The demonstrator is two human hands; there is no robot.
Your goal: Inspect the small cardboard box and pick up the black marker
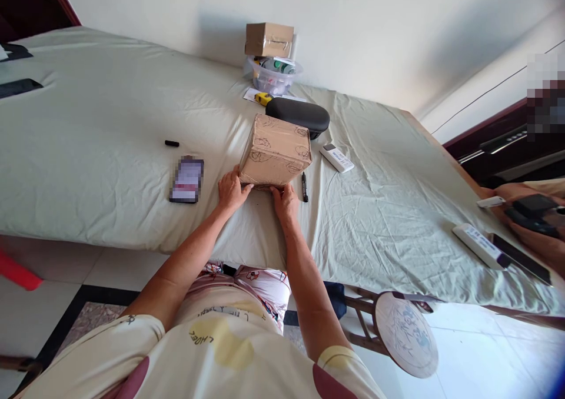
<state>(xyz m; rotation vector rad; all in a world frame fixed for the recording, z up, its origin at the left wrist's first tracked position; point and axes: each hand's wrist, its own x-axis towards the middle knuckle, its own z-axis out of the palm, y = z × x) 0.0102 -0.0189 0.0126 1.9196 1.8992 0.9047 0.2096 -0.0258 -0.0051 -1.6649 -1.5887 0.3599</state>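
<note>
A taped brown cardboard box (276,150) with pen drawings on it rests on the pale green bedsheet (101,128), tilted up on its near edge. My left hand (232,190) grips the box's near left corner, thumb on its side. My right hand (285,202) holds the near right bottom edge, fingers curled under it. A black marker (304,186) lies just right of my right hand. A phone (186,179) lies on the sheet to the left of my left hand.
A black case (298,115) and a white remote (336,158) lie behind the box. Further back stand a clear tub (273,76) and a second box (269,39). At right lie another remote (480,245) and dark devices. A round stool (405,333) stands on the floor.
</note>
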